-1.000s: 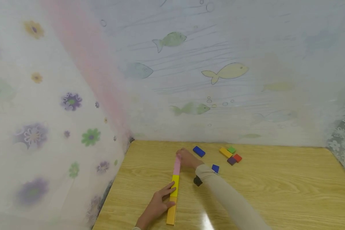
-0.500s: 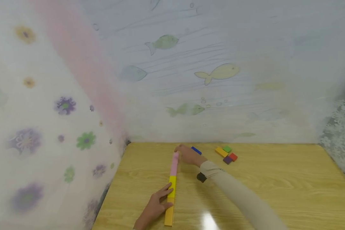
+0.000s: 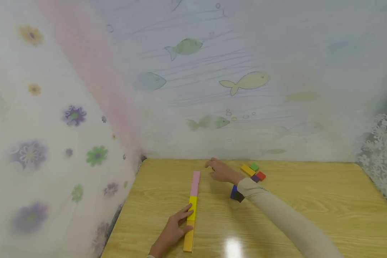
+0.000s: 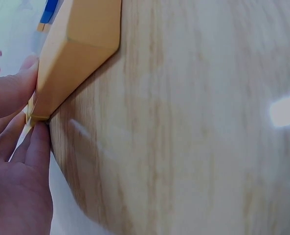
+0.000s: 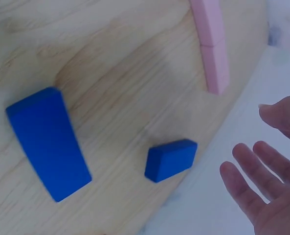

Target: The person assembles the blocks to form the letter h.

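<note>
Two pink blocks (image 3: 196,176), a yellow block (image 3: 193,201) and an orange block (image 3: 188,242) lie end to end in a line on the table. The far pink block is slightly out of line with its neighbour. My left hand (image 3: 172,231) rests its extended fingers on the yellow block and its thumb on the orange one. My right hand (image 3: 224,171) hangs in the air right of the line's far end, fingers apart, holding nothing. In the right wrist view, two blue blocks, a near one (image 5: 49,144) and a far one (image 5: 171,160), lie below that hand.
Beyond the right sleeve sit an amber block (image 3: 247,170), a green block (image 3: 254,167), a red block (image 3: 261,176) and a purple block (image 3: 255,178). A black wrist camera (image 3: 239,196) hangs under the right wrist. A fish-patterned curtain (image 3: 180,139) borders the table's back edge.
My right hand has let go of the far pink block and moved off to the right, over the far blue block. My left hand has stayed on the line.
</note>
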A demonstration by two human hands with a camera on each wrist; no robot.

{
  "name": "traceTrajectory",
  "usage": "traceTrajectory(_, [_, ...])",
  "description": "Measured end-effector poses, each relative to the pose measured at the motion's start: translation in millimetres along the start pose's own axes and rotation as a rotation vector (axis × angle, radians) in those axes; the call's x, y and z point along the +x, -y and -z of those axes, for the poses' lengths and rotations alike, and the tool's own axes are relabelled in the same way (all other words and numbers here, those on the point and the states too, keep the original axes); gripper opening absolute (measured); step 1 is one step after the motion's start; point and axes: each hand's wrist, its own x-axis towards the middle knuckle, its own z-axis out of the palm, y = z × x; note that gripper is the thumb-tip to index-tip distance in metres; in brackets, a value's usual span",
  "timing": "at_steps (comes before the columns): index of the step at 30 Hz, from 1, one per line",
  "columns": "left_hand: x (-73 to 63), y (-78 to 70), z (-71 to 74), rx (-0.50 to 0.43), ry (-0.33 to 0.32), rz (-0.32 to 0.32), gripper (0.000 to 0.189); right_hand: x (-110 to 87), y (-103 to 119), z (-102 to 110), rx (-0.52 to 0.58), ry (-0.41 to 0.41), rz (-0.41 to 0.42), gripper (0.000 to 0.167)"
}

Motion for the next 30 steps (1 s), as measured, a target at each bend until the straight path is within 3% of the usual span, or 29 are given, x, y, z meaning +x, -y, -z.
traceTrajectory(6, [0.6,-2.3,0.4,0.0,-0.003,0.018,0.054,-15.1,-16,6,-0.033,-0.033,0.033,0.028])
traceTrajectory(9, [0.2,-3.1,0.4,-0.001,-0.005,0.024,0.054,-20.2,-23,7,-0.046,-0.018,0.003,0.03])
traceTrajectory(15, [-1.4,-3.8,0.7,-0.004,-0.007,0.019,0.054,-34.1,-23,12,0.006,0.024,-0.047,0.031])
traceTrajectory(30, [-1.0,-5.8,1.2,0.012,0.007,0.023,0.055,-72.4,-22,9,-0.067,-0.011,-0.044,0.038])
